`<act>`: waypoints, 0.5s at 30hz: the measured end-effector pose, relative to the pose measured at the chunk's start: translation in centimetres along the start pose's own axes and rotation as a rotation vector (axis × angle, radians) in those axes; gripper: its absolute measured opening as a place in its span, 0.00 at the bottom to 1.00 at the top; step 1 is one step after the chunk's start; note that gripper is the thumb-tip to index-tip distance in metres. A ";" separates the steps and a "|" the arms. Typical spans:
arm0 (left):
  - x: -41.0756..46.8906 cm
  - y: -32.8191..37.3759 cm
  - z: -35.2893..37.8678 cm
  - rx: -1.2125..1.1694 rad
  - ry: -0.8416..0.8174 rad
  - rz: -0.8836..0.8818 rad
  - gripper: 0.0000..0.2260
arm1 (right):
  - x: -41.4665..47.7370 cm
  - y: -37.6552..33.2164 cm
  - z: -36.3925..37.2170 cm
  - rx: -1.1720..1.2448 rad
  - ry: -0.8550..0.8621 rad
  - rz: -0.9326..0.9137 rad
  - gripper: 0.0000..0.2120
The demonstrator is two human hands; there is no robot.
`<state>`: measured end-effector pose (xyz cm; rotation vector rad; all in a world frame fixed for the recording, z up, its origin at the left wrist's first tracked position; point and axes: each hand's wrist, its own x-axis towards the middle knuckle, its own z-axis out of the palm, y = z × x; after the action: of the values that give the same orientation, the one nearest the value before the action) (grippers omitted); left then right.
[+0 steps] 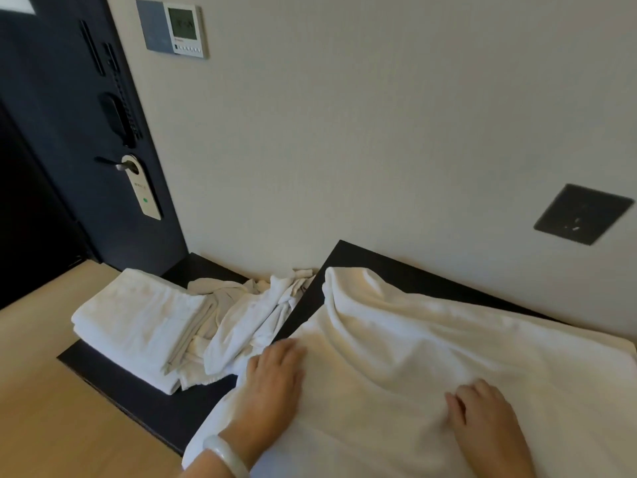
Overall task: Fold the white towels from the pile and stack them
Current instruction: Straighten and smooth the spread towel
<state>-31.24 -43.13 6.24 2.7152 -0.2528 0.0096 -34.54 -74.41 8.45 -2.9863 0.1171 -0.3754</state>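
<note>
White towel (413, 332) lies spread and rumpled over the raised dark table (310, 305) on the right, its far corner bunched up near the wall. The left hand (275, 377) rests flat on the towel's left edge, fingers straight and together. The right hand (482, 408) sits nearer, fingers loosely bent with the tips on the cloth, gripping nothing that shows. This looks like the smoothing step before the first fold. Next, each hand likely needs a corner so one edge can be carried over squarely. To the left, on the lower dark bench (138, 391), the crumpled pile (248, 312) touches the folded stack (138, 315), where this towel should finally go.
</note>
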 end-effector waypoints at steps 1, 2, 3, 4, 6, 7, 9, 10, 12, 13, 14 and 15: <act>1.6 -0.3 -0.2 -0.056 0.028 -0.063 0.16 | 1.7 0.0 -0.3 0.077 -0.010 -0.012 0.11; 3.2 -0.3 -0.5 -0.090 0.031 -0.125 0.15 | 3.5 -0.4 -0.6 0.141 -0.050 -0.004 0.10; 4.7 -0.1 -0.9 -0.126 0.018 -0.178 0.16 | 5.5 -0.9 -0.9 0.180 -0.094 -0.012 0.07; 6.2 0.2 -1.3 -0.172 -0.009 -0.223 0.17 | 7.4 -1.5 -1.0 0.220 -0.106 -0.028 0.04; 8.6 0.9 -2.2 -0.335 -0.106 -0.310 0.19 | 11.5 -3.1 -0.6 0.305 -0.125 -0.073 0.06; 9.7 1.2 -2.5 -0.435 -0.174 -0.339 0.18 | 13.5 -4.1 -0.4 0.356 -0.146 -0.071 0.10; 11.2 1.7 -3.1 -0.611 -0.318 -0.365 0.14 | 16.7 -6.4 -0.1 0.464 -0.220 -0.042 0.18; 11.8 2.0 -3.6 -0.710 -0.386 -0.380 0.12 | 17.9 -7.6 0.1 0.500 -0.286 -0.013 0.22; 12.6 2.5 -4.5 -0.947 -0.446 -0.368 0.11 | 19.8 -9.2 1.0 0.528 -0.468 0.064 0.29; 13.0 2.7 -4.8 -1.056 -0.437 -0.339 0.14 | 20.3 -9.6 1.4 0.525 -0.545 0.088 0.28; 13.3 2.6 -5.1 -1.132 -0.423 -0.293 0.17 | 20.7 -9.9 1.7 0.537 -0.583 0.097 0.23; 13.4 2.5 -5.3 -1.169 -0.410 -0.235 0.18 | 20.8 -9.8 1.7 0.603 -0.553 0.096 0.14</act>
<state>-18.34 -45.61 12.72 1.5376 -0.0171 -0.5748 -13.38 -66.43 13.16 -2.3637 0.0720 0.3693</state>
